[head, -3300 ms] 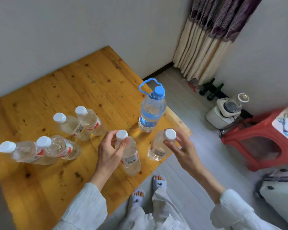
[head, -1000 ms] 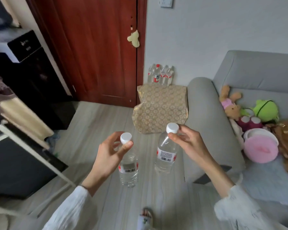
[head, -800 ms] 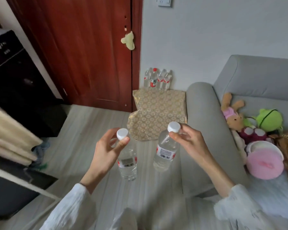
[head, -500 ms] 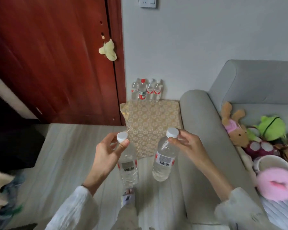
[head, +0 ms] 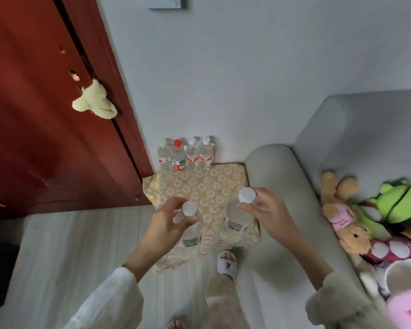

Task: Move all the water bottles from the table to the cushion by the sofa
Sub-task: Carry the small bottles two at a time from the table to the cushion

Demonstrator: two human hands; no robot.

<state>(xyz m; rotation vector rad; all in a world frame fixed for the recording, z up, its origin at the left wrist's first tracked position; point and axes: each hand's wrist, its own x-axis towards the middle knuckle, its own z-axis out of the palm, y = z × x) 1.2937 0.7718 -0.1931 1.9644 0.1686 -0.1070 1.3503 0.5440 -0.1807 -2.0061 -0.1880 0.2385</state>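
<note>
My left hand point(head: 166, 224) grips a clear water bottle point(head: 191, 236) by its white-capped neck. My right hand point(head: 268, 213) holds a second clear bottle point(head: 235, 220) the same way, tilted a little. Both bottles hang over the near part of the gold patterned cushion point(head: 204, 191), which lies on the floor beside the grey sofa arm point(head: 282, 198). Several small water bottles point(head: 186, 155) stand in a row at the cushion's far edge against the wall, one with a red cap.
A dark red door point(head: 45, 115) stands to the left with a pale soft toy point(head: 95, 103) hanging on it. Stuffed animals point(head: 370, 217) and a pink round item point(head: 408, 307) crowd the sofa seat on the right. My slippered foot point(head: 227, 264) is at the cushion's near edge.
I have carried both bottles from the table across the room. Over the last second the cushion and sofa have come closer, and the bottles now hang over the cushion.
</note>
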